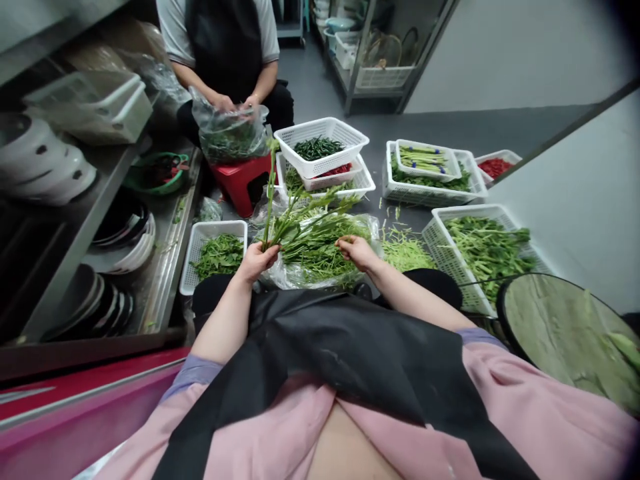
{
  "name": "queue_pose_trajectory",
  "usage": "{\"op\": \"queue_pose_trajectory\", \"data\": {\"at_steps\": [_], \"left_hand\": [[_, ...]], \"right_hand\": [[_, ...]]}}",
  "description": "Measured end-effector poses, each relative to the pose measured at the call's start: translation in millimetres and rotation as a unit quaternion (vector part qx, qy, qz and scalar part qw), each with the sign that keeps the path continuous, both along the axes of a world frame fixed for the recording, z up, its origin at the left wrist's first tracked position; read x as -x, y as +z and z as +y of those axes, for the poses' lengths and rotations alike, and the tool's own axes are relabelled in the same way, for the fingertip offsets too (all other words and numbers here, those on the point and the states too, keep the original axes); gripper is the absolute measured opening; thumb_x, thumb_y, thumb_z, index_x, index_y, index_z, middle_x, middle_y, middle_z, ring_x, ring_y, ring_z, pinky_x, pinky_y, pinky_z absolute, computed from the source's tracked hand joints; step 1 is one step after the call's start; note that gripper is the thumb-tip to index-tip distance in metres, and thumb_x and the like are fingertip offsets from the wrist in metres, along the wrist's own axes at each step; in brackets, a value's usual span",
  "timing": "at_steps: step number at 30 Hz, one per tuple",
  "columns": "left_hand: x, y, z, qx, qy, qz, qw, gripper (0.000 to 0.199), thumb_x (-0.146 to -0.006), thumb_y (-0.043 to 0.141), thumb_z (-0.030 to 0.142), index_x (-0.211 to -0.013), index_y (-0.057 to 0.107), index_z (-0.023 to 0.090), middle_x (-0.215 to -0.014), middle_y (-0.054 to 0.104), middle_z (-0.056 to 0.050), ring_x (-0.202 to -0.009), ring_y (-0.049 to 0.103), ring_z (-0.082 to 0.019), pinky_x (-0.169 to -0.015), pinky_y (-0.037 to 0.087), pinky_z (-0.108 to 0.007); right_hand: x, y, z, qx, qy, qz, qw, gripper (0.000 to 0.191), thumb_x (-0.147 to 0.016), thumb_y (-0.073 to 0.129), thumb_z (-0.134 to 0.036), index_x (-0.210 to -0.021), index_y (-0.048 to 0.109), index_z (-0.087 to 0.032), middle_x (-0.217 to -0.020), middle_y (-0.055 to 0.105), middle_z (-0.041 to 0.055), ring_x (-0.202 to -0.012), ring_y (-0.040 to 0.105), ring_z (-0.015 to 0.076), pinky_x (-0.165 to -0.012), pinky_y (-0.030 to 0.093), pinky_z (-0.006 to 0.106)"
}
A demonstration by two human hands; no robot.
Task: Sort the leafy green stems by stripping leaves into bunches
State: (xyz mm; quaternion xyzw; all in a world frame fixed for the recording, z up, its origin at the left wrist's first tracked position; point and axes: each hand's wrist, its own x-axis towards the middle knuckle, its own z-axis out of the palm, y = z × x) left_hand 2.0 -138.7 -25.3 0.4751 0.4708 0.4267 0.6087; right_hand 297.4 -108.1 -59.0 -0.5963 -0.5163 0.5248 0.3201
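Your left hand [258, 261] is clamped on stems [286, 228]. Your right hand [357, 253], fingertips together, is near greens [315, 257]; its grip content cannot be told.

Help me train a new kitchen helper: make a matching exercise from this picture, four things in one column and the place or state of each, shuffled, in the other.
Column one
1. Left hand
2. Red stool
3. Dark green pods
4. Round board

Column two
A. In the top white basket of a stack
B. At the lower right, near a basket of leafy greens
C. Gripping green stems
D. Under a co-worker's plastic bag

Pairs: 1-C, 2-D, 3-A, 4-B
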Motion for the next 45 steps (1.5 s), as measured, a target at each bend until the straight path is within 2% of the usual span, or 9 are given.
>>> {"op": "queue_pose_trajectory", "data": {"at_steps": [4,8,13,19,22,27,30,36,45], "left_hand": [[-1.9,0.9,1.3,0.025,0.006,-0.05,0.998,0.05,-0.061,0.079,0.056,-0.076,0.057,0.014,-0.044,0.037,0.009,-0.035,0.027,-0.002,-0.036,0.016,-0.018],[-3.1,2.2,1.2,0.044,-0.003,-0.06,0.997,0.053,-0.059,0.08,0.057,-0.074,0.051,0.016,-0.044,0.04,0.01,-0.033,0.025,-0.001,-0.035,0.015,-0.017],[-4.0,1.1,2.6,0.059,-0.001,-0.046,0.997,0.052,-0.061,0.08,0.054,-0.07,0.044,0.018,-0.044,0.041,0.01,-0.033,0.025,-0.001,-0.035,0.015,-0.017],[-7.3,0.6,6.3,0.056,-0.016,-0.046,0.997,0.051,-0.061,0.08,0.052,-0.069,0.042,0.019,-0.046,0.042,0.009,-0.033,0.026,-0.001,-0.034,0.015,-0.017],[-11.1,1.3,8.4,0.055,-0.019,-0.042,0.997,0.051,-0.061,0.08,0.052,-0.069,0.042,0.019,-0.046,0.043,0.009,-0.034,0.027,-0.001,-0.034,0.016,-0.017],[-20.6,-2.4,12.8,0.06,-0.051,-0.019,0.997,0.051,-0.06,0.08,0.053,-0.068,0.044,0.018,-0.046,0.044,0.008,-0.034,0.029,-0.001,-0.034,0.016,-0.018],[-27.7,-5.9,15.0,0.061,-0.091,-0.011,0.994,0.05,-0.06,0.081,0.052,-0.07,0.046,0.018,-0.047,0.044,0.007,-0.035,0.031,-0.002,-0.035,0.016,-0.018],[-35.4,-8.8,17.3,0.038,-0.129,-0.017,0.991,0.044,-0.068,0.076,0.05,-0.07,0.047,0.017,-0.049,0.047,0.006,-0.035,0.034,-0.003,-0.036,0.02,-0.019],[-31.3,-19.2,28.0,0.051,-0.064,0.024,0.996,0.053,-0.061,0.078,0.057,-0.082,0.061,0.012,-0.061,0.065,-0.002,-0.044,0.051,-0.008,-0.044,0.037,-0.021]], "right_hand": [[37.5,-22.5,-11.4,-0.023,0.235,-0.344,0.909,0.023,-0.09,0.046,-0.019,-0.1,0.067,-0.013,-0.088,0.069,0.0083,-0.08,0.064,0.0148,-0.071,0.049,0.024],[48.0,-24.6,-16.3,-0.009,0.317,-0.422,0.849,0.028,-0.077,0.059,-0.009,-0.103,0.069,-0.013,-0.111,0.068,0.0173,-0.099,0.066,0.0229,-0.085,0.049,0.03],[42.2,10.2,-15.9,-0.019,0.338,-0.487,0.806,0.035,-0.084,0.055,-0.017,-0.117,0.067,-0.015,-0.12,0.065,0.0211,-0.103,0.066,0.029,-0.084,0.051,0.038],[14.5,57.1,0.6,-0.09,0.278,-0.573,0.765,0.049,-0.097,0.037,-0.044,-0.094,0.075,-0.013,-0.101,0.071,0.0215,-0.096,0.068,0.0312,-0.078,0.048,0.037],[6.7,75.0,-6.0,-0.14,0.281,-0.566,0.762,0.046,-0.095,0.04,-0.048,-0.089,0.074,-0.016,-0.091,0.073,0.0156,-0.085,0.067,0.0264,-0.071,0.044,0.032],[-4.4,112.3,-19.3,-0.36,0.145,-0.535,0.75,0.039,-0.098,0.036,-0.036,-0.109,0.068,-0.017,-0.101,0.068,0.0143,-0.094,0.058,0.0257,-0.081,0.036,0.036],[-14.9,119.1,-8.8,-0.435,0.202,-0.512,0.713,0.029,-0.095,0.045,-0.028,-0.111,0.067,-0.019,-0.113,0.065,0.0133,-0.106,0.051,0.0275,-0.095,0.029,0.042],[-29.1,95.8,-2.8,-0.344,0.322,-0.531,0.705,0.03,-0.097,0.04,-0.029,-0.094,0.067,-0.014,-0.094,0.067,0.013,-0.087,0.056,0.0213,-0.08,0.036,0.033],[-40.2,88.5,-20.4,-0.205,0.275,-0.587,0.733,0.035,-0.099,0.028,-0.03,-0.105,0.06,-0.016,-0.104,0.067,0.0106,-0.085,0.062,0.0193,-0.064,0.036,0.028]]}}
